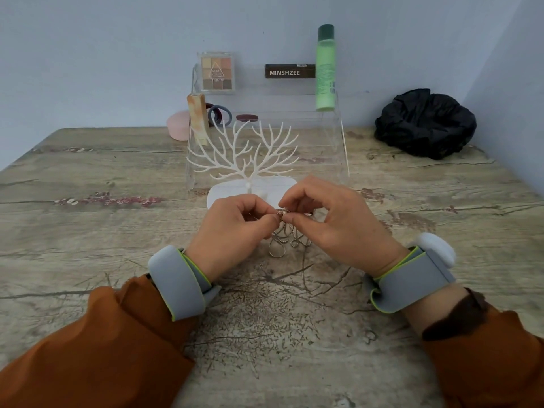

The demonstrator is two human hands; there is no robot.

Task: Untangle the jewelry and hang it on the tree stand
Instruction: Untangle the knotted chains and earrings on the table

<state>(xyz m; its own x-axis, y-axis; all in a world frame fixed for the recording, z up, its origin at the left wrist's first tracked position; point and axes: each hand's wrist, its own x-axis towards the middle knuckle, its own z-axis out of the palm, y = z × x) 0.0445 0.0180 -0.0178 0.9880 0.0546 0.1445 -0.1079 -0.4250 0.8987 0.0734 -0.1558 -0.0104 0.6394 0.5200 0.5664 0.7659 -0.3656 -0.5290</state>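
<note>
Left hand (235,228) is curled, fingertips pinching one end of the jewelry (290,231) over the worktop (88,231). In the middle, that tangle of chain hangs in loops between both hands, its lowest loop near or on the wood. Right hand (332,219) mirrors it, thumb and forefinger nipped on the knot. So it looks like untangling is the step in hand. Next calls for teasing strands apart, then lifting to the tree stand (247,154) just behind, branches bare.
</note>
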